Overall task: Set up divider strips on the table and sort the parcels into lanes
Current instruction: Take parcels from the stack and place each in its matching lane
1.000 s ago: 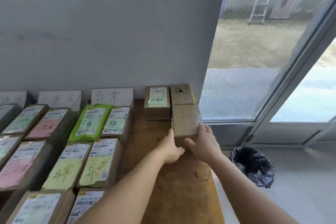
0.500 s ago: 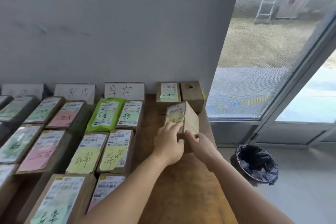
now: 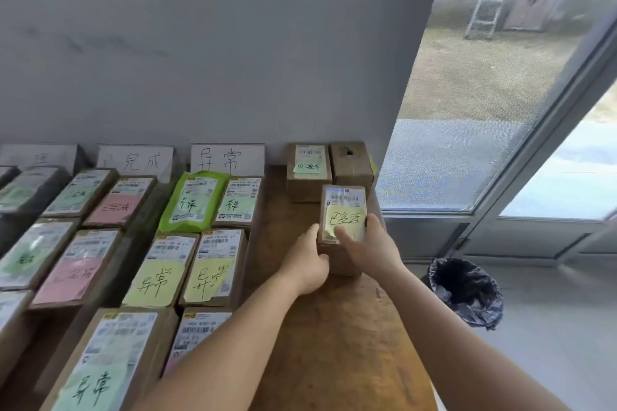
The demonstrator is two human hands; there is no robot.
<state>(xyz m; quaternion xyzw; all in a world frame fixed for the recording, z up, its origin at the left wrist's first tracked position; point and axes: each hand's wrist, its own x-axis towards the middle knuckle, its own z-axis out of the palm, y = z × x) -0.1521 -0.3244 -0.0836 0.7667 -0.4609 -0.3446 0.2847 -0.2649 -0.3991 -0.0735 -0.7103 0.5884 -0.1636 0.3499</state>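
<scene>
Both hands point(image 3: 340, 253) grip the parcel point(image 3: 344, 210) between them.

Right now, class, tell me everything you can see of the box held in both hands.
The box is brown cardboard, label side up. Its top carries a white barcode label and a yellow note with handwritten characters. It sits on the wooden table, near two other boxes by the wall. The left hand grips its left side; the right hand holds its right, thumb across the note.
</scene>
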